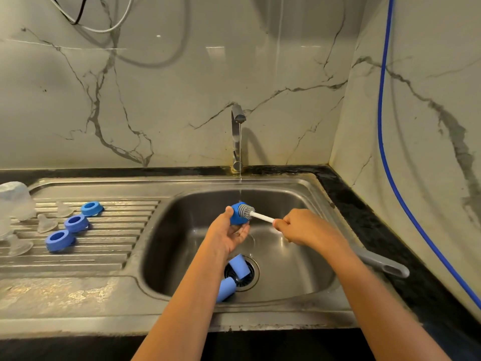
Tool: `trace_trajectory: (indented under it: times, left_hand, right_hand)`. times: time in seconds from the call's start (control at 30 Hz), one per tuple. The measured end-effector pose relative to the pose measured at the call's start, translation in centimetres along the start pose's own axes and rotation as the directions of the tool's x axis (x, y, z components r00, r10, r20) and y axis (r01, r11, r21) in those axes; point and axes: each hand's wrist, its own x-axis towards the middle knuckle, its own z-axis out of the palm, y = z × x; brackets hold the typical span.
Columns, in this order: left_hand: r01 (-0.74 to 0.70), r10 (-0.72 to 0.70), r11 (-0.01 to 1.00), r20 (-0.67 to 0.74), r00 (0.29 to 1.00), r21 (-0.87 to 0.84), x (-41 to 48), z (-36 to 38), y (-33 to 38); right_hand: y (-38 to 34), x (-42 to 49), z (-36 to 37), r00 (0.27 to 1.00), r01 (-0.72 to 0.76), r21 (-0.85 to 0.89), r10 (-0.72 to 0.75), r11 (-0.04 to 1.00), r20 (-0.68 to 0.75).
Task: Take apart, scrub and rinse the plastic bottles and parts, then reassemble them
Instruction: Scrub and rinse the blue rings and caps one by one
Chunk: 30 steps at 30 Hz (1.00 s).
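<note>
Blue cap (237,214) is sitting in the left hand (230,234), fingers curled around it, right under the tap's (237,131) thin stream (240,162) over the middle of the sink (307,256). The right hand (302,229) is pinching the brush (256,214) by its white handle, fingers closed tight, and the grey bristle head is pushing into the cap's open mouth, so this looks like the scrubbing step. Two more blue caps (234,278) are lying on the drain at the sink's near side, seemingly waiting their turn. On the drainboard (109,256) to the left, three rings (74,225) and clear teats (46,223) are resting in a loose row, with clear bottles (14,201) at its far left edge. A grey handle (385,264) is lying on the sink's right rim. Next, I would judge, the cap wants turning under the water for a rinse, then a trip to the drainboard, where the near half is offering plenty of open room. The basin is leaving both hands space, though the tap is standing close behind.
</note>
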Motion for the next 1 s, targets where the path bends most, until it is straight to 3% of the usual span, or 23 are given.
trace_trajectory:
  times: [0.23, 0.37, 0.5, 0.73, 0.87, 1.0]
  left_hand:
    - [0.018, -0.026, 0.992, 0.064, 0.998, 0.124, -0.4, -1.1, -1.3]
    - [0.024, -0.026, 0.999, 0.084, 0.996, 0.022, -0.1, -1.2, -0.7]
    - [-0.007, 0.013, 0.998, 0.104, 0.995, -0.054, 0.5, -1.5, 0.3]
    - [-0.023, 0.007, 0.994, 0.142, 0.99, 0.106, 0.5, -1.0, -0.4]
    - [0.019, -0.019, 1.0, 0.129, 0.991, 0.001, 0.6, -1.3, 0.1]
    - [0.019, -0.021, 1.0, 0.142, 0.99, 0.009, 0.6, -1.4, 0.2]
  right_hand:
    - [0.3, -0.1, 1.0, 0.989, -0.054, -0.115, 0.068, 0.992, 0.128]
    - [-0.3, -0.9, -0.1, 0.988, -0.017, -0.023, 0.02, 1.0, 0.154]
    - [-0.6, -1.2, -0.9, 0.996, -0.001, 0.078, -0.006, 0.997, 0.086]
    - [-1.3, -1.5, 1.3, 0.996, -0.074, -0.064, 0.076, 0.995, 0.036]
    - [-1.4, -2.9, 1.7, 0.995, 0.008, -0.153, -0.023, 0.988, -0.099]
    - [-0.5, -2.2, 1.5, 0.986, -0.003, -0.094, -0.013, 0.996, -0.167]
